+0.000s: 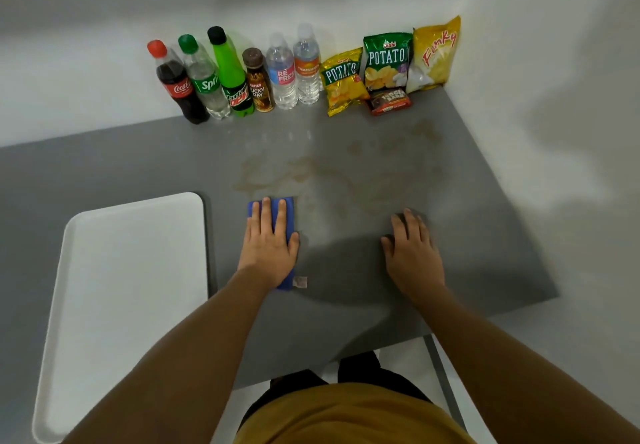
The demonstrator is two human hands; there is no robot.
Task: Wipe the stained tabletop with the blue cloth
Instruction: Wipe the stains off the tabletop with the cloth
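A folded blue cloth lies flat on the grey tabletop, with a small white label at its near corner. My left hand presses palm-down on the cloth, fingers stretched over it. Brownish stains spread over the table just beyond the cloth and fade out to the right, towards the far right corner. My right hand rests flat on the bare table to the right, fingers apart, holding nothing.
A white tray lies on the table to the left. Along the back wall stand several drink bottles and, right of them, several snack bags. The table's right edge and near edge are close to my right arm.
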